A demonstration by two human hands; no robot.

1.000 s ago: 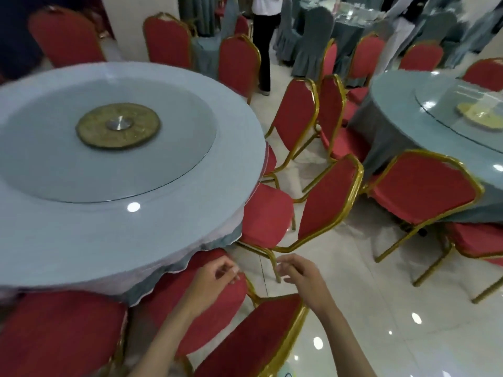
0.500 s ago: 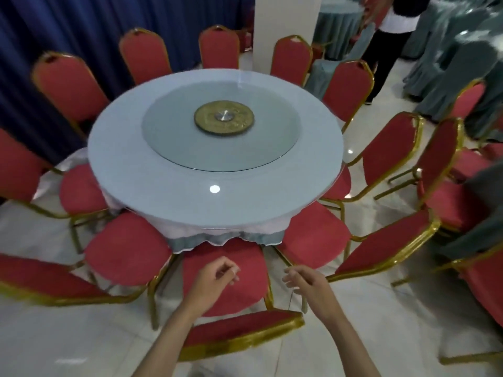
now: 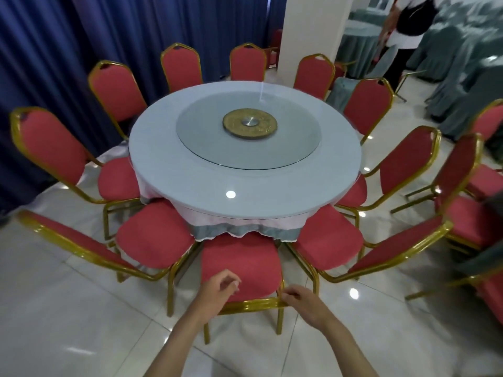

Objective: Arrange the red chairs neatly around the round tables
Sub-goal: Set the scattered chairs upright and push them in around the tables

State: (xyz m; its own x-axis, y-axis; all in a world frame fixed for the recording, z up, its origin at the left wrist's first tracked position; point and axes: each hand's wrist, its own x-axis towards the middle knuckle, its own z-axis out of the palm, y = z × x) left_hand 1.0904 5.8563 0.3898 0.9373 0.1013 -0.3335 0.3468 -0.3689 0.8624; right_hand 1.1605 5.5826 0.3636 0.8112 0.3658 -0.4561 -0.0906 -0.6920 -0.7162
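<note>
A round table [image 3: 272, 194] with a pale cloth and a glass turntable [image 3: 206, 137] stands in the middle, ringed by several red chairs with gold frames. The nearest red chair [image 3: 239, 262] has its seat tucked under the table edge, and its gold back rail [image 3: 253, 304] lies just below my hands. My left hand [image 3: 217, 291] hovers over the rail's left part, fingers loosely curled and holding nothing. My right hand [image 3: 302, 300] is at the rail's right corner, fingertips right beside it and loosely curled.
More red chairs [image 3: 460, 183] stand loosely at the right, some angled away from the table. Blue curtains [image 3: 54, 50] close off the left and a white pillar [image 3: 310, 34] rises behind. A person [image 3: 408, 31] stands at the back right among grey-covered tables.
The view swung left and pulled back from the table's right side to face it square on. The nearest chair's back rail now sits right under my hands, whose pose has not changed.
</note>
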